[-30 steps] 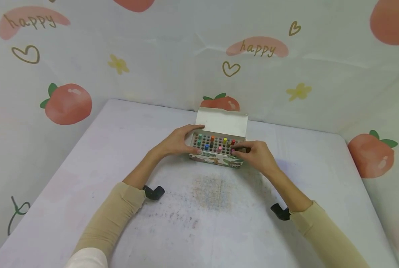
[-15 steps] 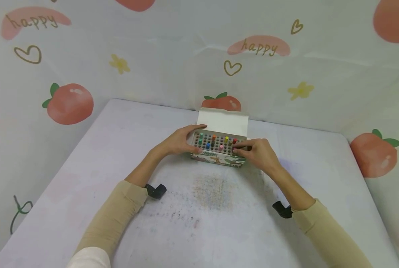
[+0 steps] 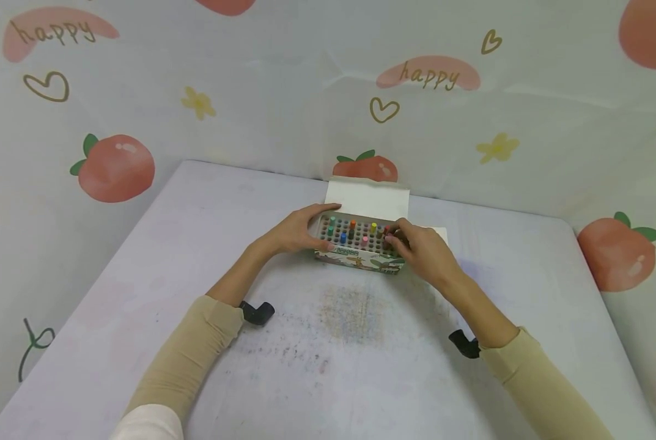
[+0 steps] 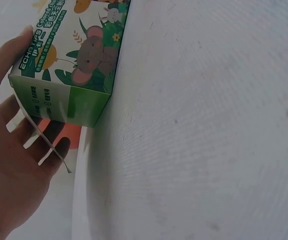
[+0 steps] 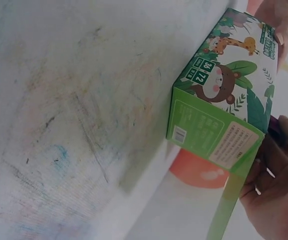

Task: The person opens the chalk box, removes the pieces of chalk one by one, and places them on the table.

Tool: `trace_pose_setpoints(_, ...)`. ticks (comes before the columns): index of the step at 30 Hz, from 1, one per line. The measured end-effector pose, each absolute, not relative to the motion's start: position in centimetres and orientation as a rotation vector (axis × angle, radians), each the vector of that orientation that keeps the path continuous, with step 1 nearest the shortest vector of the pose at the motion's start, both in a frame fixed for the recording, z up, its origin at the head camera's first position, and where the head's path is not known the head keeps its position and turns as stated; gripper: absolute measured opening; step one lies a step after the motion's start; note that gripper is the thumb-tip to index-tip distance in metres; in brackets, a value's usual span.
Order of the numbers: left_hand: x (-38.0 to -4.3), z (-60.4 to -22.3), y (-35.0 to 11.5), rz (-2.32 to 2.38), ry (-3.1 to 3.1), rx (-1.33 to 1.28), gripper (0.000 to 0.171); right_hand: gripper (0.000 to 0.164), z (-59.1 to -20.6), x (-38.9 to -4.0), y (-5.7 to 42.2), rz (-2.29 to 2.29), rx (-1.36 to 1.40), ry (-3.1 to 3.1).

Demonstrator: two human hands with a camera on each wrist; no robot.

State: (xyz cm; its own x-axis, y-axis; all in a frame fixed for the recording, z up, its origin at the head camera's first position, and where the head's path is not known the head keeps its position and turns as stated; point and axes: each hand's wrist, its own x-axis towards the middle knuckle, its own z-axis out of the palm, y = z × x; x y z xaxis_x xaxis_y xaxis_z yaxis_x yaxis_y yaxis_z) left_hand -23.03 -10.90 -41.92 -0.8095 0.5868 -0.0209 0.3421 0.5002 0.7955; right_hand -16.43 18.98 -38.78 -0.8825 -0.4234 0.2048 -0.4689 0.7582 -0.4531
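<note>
On the table [image 3: 261,391], an open box [image 3: 355,262] holds colored sticks [image 3: 365,241] upright in holes. The left hand [image 3: 291,232] grips its left end; the right hand [image 3: 428,252] pinches a purple stick [image 5: 277,130] at the other.

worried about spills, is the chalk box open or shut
The chalk box is open: its white lid is folded back, and coloured chalk sticks show inside.

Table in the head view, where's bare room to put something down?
Three patches of the table look free: left of the left sleeve and right of the right sleeve, to the table's edges, and between the sleeves in front of the box, though smudged. It's crowded at the box: left hand at one end, right hand over the other, open flap behind.
</note>
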Motion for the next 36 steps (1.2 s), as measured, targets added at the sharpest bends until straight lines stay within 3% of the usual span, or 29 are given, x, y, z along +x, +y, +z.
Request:
trace_pose_setpoints(20,-23.0,-42.0,-11.0,1.187,2.477,0.801,0.089,0.02,-38.0,-16.3,19.0,0.567,0.785,-2.803)
trace_pose_setpoints(36,-23.0,-41.9,-11.1,1.179,2.475,0.816,0.088,0.018,-36.4,-16.0,18.9,0.776,0.787,-2.67)
